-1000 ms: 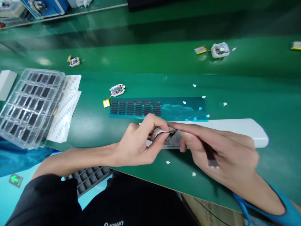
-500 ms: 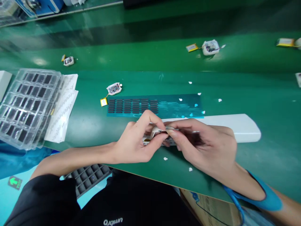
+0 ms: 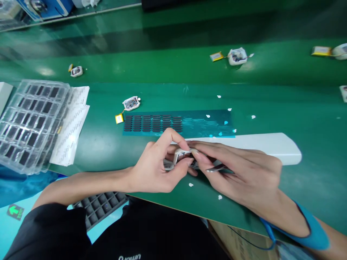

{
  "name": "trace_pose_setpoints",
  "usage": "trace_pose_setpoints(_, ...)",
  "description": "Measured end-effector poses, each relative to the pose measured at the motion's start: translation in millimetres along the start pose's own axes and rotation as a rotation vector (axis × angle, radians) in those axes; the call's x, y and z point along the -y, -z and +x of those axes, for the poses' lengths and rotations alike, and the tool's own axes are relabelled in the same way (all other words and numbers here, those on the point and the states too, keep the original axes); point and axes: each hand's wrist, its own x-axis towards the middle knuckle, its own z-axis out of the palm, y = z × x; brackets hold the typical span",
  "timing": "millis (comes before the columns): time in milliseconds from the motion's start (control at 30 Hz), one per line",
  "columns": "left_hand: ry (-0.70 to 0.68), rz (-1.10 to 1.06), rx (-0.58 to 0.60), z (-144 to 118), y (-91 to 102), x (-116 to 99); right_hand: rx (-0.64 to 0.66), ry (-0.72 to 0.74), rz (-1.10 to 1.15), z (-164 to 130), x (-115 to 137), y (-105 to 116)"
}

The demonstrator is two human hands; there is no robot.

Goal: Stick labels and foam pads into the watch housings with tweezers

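Observation:
My left hand pinches a small white device shell with its open inside facing up, just above the green bench. My right hand meets it from the right: the fingertips press on the shell while the hand also carries thin metal tweezers lying across the fingers. Just beyond the hands lies a teal sheet with rows of small dark pads on its left half. A long white bar lies behind my right hand.
A clear blister tray of dark parts sits at the left beside white label sheets. More white shells with yellow batteries lie near the sheet, far left and far right. A dark grid tray is below the bench edge.
The shell has been turned so that its open inside faces up. My right hand shifted its grip; the tweezers now lie flatter across the fingers.

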Motion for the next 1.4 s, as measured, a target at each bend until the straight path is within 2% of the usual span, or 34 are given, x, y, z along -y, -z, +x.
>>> trace_pose_setpoints(100, 0.043, -0.045, -0.009, -0.3, -0.9, -0.8, 0.019, -0.037, 0.079, 0.0, -1.8, 0.5)
trace_pose_setpoints(233, 0.089, -0.065, -0.011, -0.7, -0.9, -1.8, 0.041, -0.183, 0.245, -0.1, -0.7, -1.9)
trace_pose_setpoints(400, 0.051, 0.017, 0.006, -1.5, 0.0, -0.2, 0.009, -0.365, 0.421, 4.2, 5.3, -3.6)
trace_pose_setpoints(533, 0.025, 0.122, 0.006, -2.6, 1.1, 2.2, 0.153, -0.573, 0.636, 8.7, 3.5, -1.1)
trace_pose_setpoints(633, -0.042, 0.121, 0.005, -2.9, 1.2, 2.8, 0.233, -0.637, 0.734, 14.3, -2.5, 5.8)
trace_pose_setpoints(700, -0.138, 0.158, 0.023, -2.4, 1.2, 4.0, 0.205, -0.652, 0.769, 21.4, -8.3, 14.6)
trace_pose_setpoints(767, -0.281, 0.234, 0.073, -1.5, 1.9, 7.2, 0.105, -0.666, 0.756, 29.6, -15.8, 24.8)
trace_pose_setpoints(867, -0.509, 0.465, 0.157, 0.7, 4.6, 14.1, -0.076, -0.637, 0.552, 34.4, -29.7, 35.0)
trace_pose_setpoints(900, -0.567, 0.572, 0.178, 1.5, 5.7, 16.1, -0.098, -0.622, 0.464, 32.5, -34.5, 36.2)
trace_pose_setpoints(967, -0.636, 0.765, 0.216, 3.0, 7.7, 18.3, -0.058, -0.628, 0.352, 24.4, -42.6, 36.3)
trace_pose_setpoints(1033, -0.656, 0.876, 0.232, 4.1, 8.9, 18.5, 0.08, -0.632, 0.369, 14.7, -47.7, 35.8)
trace_pose_setpoints(1133, -0.622, 0.946, 0.246, 5.1, 9.0, 18.0, 0.259, -0.509, 0.4, 5.4, -50.1, 37.2)
trace_pose_setpoints(1233, -0.602, 0.96, 0.275, 5.3, 8.8, 18.3, 0.283, -0.405, 0.351, 2.8, -50.9, 39.3)
trace_pose_setpoints(1400, -0.58, 0.955, 0.31, 5.5, 10.8, 17.8, 0.272, -0.419, 0.334, -1.4, -53.1, 37.8)
